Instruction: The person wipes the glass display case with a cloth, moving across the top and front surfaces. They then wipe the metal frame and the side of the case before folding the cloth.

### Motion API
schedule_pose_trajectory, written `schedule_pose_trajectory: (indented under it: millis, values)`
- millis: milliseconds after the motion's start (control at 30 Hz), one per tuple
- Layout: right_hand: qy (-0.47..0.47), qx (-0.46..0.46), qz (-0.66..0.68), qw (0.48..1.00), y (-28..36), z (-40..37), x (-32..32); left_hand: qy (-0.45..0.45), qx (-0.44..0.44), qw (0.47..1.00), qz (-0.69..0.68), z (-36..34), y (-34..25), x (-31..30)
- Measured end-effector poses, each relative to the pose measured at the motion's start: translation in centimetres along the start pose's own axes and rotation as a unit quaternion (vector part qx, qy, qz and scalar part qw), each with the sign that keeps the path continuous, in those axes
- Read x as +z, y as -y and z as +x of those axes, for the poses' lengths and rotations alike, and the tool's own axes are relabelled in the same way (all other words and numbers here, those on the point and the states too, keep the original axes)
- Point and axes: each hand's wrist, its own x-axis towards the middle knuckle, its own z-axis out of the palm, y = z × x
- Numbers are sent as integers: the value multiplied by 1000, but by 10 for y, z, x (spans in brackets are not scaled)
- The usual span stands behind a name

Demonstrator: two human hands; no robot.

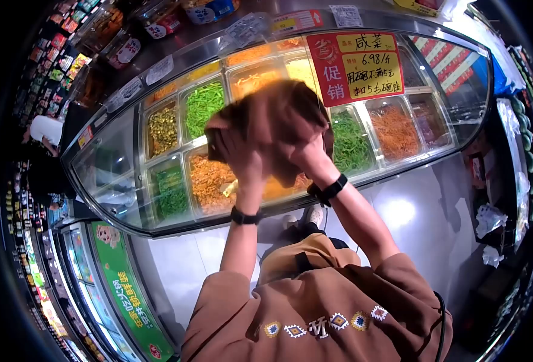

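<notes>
A brown cloth, partly smeared by motion, is bunched over the middle of the glass-fronted display case. My left hand grips its left side, with the fingers pointing up along the fabric. On the right side, my right hand is closed round a fold of the same cloth, its fingertips hidden in it. Behind and around the cloth show metal trays of shredded pickles: green strips, orange-red pieces and dark green strands.
A red and yellow price sign stands on the glass to the right of the cloth. Packaged tubs line the counter behind. A green-fronted freezer is at lower left; a person in a white top stands at far left. Plastic bags hang at right.
</notes>
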Motion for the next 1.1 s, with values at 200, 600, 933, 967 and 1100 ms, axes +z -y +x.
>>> schedule_pose_trajectory:
  millis: [200,600,933,967,1100]
  values:
    - [161,76,-50,983,5,-120,-15,223,-65,973,-8,-146,20,27]
    - [283,106,-93,949,0,-282,-12,241,31,970,-27,-322,53,62]
    - [220,141,-131,956,2,-251,-39,226,36,953,-201,-279,23,67]
    - [201,145,-132,960,-2,-247,-43,292,-1,931,-221,-260,13,70]
    - [115,161,-128,972,-13,-216,-64,220,-2,934,-280,-136,-53,31]
